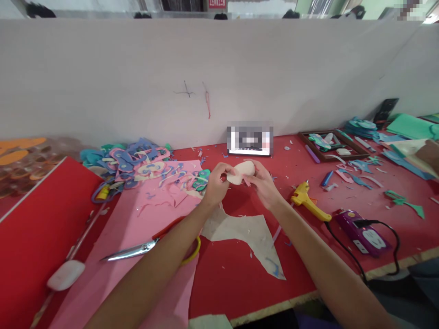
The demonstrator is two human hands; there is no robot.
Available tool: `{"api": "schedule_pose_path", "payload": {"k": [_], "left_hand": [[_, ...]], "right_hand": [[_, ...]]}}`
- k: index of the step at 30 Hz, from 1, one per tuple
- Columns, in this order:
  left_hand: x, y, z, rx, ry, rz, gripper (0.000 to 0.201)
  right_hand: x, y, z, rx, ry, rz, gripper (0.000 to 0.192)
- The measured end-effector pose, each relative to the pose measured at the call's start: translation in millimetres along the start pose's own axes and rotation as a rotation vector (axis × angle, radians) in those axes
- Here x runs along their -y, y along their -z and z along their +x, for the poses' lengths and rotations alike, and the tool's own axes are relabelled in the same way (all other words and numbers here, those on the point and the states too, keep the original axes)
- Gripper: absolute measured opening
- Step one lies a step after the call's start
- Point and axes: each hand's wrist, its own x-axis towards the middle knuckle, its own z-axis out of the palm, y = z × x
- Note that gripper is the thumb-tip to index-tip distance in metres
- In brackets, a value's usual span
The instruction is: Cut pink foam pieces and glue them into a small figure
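Above the red tabletop, the left hand and right hand are together pinching a small rounded cream foam piece, pale and smooth; a yellow glue gun is lying nearby.

Matt, soft-looking cream foam cut-out pinched between left hand and right hand, centre frame. Below it, flat matt cream foam sheet offcut on smooth red tabletop. Lower left, glossy steel scissor blades over matt pink foam sheet. Right, shiny yellow plastic glue gun; upper right, dark wooden tray.
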Motion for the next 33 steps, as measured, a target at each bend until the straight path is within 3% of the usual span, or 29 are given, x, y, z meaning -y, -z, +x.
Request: {"api": "schedule_pose_path", "payload": {"k": [7, 17, 25, 33], "left_hand": [[0.5, -1.6, -0.2, -0.031, 0.041, -0.057, 0.016], [2.3, -3.2, 0.7, -0.045, 0.144, -0.103, 0.012], [0.6, -3.9, 1.6, -0.061, 0.147, -0.156, 0.028], [0.1, -3.4, -2.2, 0.044, 0.268, -0.218, 0.036]], "right_hand": [[-2.0, 6.3, 2.8, -0.097, 0.009, 0.017, 0.047], [2.3, 14.6, 4.6, -0.323, 0.138, 0.012, 0.027], [-0.7, 12.1, 6.2, -0.289, 0.159, 0.021, 0.030], [-2.9, 12.4, 6.6, -0.224, 0.248, -0.005, 0.032]]}}
